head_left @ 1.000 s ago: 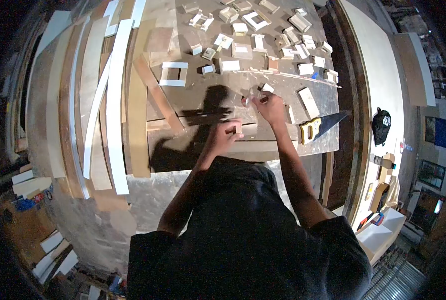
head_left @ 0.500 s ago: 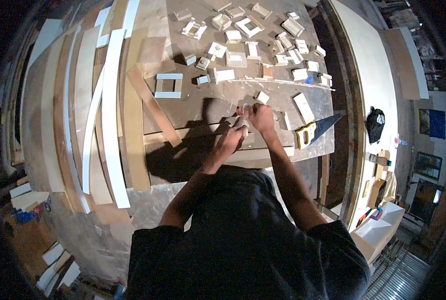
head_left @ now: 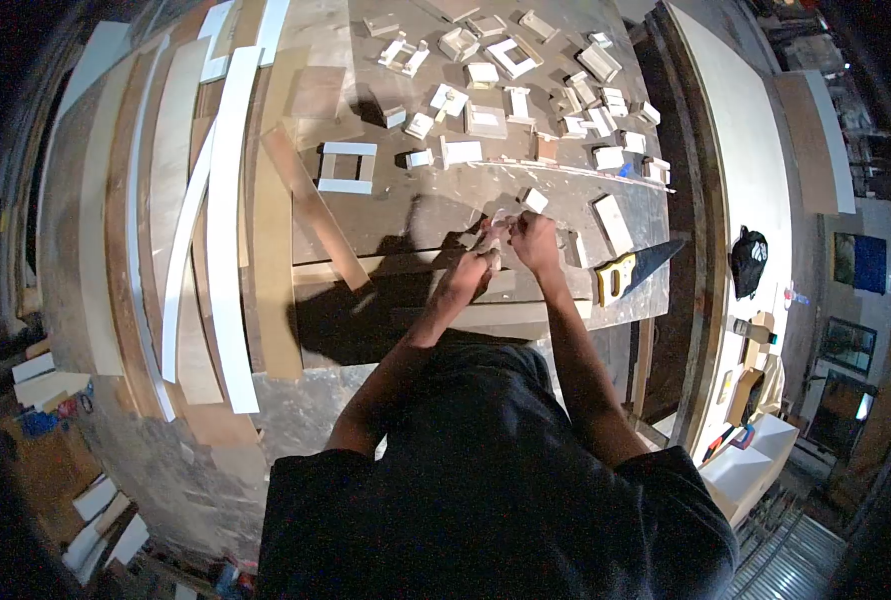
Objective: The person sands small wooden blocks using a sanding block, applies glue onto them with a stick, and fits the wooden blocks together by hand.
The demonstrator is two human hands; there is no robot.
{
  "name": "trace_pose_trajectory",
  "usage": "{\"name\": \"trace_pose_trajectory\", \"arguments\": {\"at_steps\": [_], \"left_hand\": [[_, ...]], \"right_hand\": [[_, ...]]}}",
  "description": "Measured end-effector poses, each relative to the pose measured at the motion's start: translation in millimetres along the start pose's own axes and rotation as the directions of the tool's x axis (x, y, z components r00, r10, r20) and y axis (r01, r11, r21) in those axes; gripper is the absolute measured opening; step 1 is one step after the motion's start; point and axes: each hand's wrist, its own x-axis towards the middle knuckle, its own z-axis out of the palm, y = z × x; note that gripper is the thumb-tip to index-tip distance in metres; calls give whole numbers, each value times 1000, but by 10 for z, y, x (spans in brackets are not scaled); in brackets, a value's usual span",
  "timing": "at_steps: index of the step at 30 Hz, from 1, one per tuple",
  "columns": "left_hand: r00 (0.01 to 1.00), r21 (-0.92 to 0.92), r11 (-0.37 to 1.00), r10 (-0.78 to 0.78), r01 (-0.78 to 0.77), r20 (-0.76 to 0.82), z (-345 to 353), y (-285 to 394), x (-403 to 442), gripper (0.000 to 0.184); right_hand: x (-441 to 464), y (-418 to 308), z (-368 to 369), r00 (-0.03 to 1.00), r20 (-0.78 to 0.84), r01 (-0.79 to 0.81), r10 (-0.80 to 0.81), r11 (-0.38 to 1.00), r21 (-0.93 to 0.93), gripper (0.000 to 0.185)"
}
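Close together over the work table, my left hand (head_left: 463,278) and my right hand (head_left: 537,243) are both closed. Between their fingertips shows a small pale object (head_left: 501,224), too small to name. It meets the fingers of both hands, though which part each one grips is hidden. A small wooden block (head_left: 535,200) lies just beyond my right hand. To the right are a longer wooden block (head_left: 614,223) and a handsaw (head_left: 630,274) with a yellow handle. Below my hands, a pale wooden board (head_left: 501,312) runs along the table's near edge.
Several small wooden assemblies (head_left: 487,121) cover the far part of the table. A rectangular wooden frame (head_left: 348,168) lies left of them. Long boards and white strips (head_left: 228,230) are stacked at the left. Another pale bench (head_left: 731,130) stands across a gap to the right.
My right hand has tilted slightly and a red spot near the fingertips no longer shows. The pale object remains between my hands. The whole view has shifted slightly.
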Motion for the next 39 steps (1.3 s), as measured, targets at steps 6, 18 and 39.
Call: {"name": "trace_pose_trajectory", "arguments": {"at_steps": [6, 18, 39], "left_hand": [[948, -12, 958, 281, -286, -148, 42, -120, 56, 45], [875, 206, 894, 437, -398, -208, -90, 42, -112, 41], [986, 6, 997, 79, -79, -147, 314, 60, 53, 18]], "right_hand": [[-70, 257, 45, 953, 133, -293, 273, 943, 159, 23], [-105, 152, -349, 839, 185, -535, 511, 718, 445, 31], [-21, -77, -86, 998, 28, 58, -57, 997, -46, 18]]}}
